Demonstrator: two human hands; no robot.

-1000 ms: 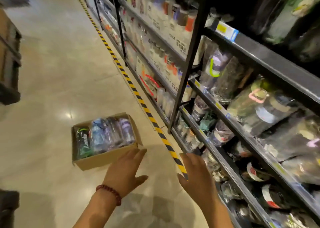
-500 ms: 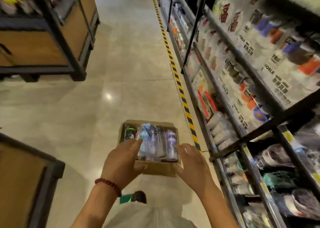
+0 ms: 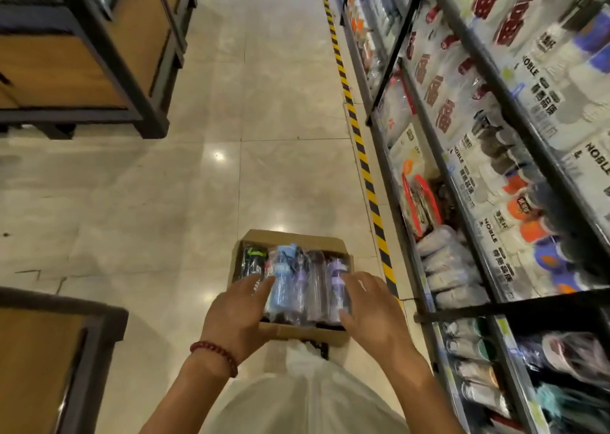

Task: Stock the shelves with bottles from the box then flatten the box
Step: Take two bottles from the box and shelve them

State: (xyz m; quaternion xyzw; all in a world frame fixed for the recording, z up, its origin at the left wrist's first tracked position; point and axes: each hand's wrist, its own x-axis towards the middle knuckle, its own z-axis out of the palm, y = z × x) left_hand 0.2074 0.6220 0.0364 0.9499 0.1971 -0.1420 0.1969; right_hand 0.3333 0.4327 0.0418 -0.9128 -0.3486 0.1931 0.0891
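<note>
An open cardboard box (image 3: 293, 236) sits on the tiled floor beside the shelf unit (image 3: 425, 182). Inside lie several plastic-wrapped bottles (image 3: 298, 281), blue and purple ones side by side, and a black bottle with green trim (image 3: 252, 259) at the left end. My left hand (image 3: 236, 316) reaches over the box's left side, fingers stretched onto the black and blue bottles. Over the right end, my right hand (image 3: 371, 313) is spread, fingertips on the purple bottle. Neither hand plainly grips anything.
A yellow-black hazard stripe (image 3: 359, 149) runs along the shelf base. The shelves at right are packed with boxed cups and wrapped bottles. Wooden display stands with black frames stand at upper left (image 3: 99, 54) and lower left (image 3: 49, 351). My white garment (image 3: 307, 397) fills the bottom.
I have turned from the shelf toward the box and closed in on it. Both hands have come from the air beside it down onto the bottles.
</note>
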